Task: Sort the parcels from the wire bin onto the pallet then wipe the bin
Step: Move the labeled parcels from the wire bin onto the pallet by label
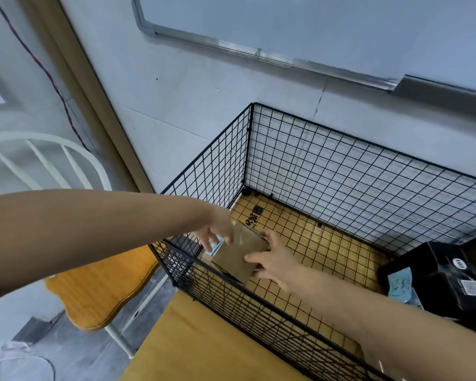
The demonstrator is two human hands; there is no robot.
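Both hands are gripping a brown cardboard parcel [238, 253] in the wire bin's [341, 171] near-left corner, left hand [217, 233] pinching its upper edge, right hand [271, 261] pressing its side, and it is looking light and stiff, best held by opposite edges.

Matt cardboard, black wire

Between both hands was a matt brown cardboard parcel [238, 257]; around them, black-coated wire bin [341, 171].
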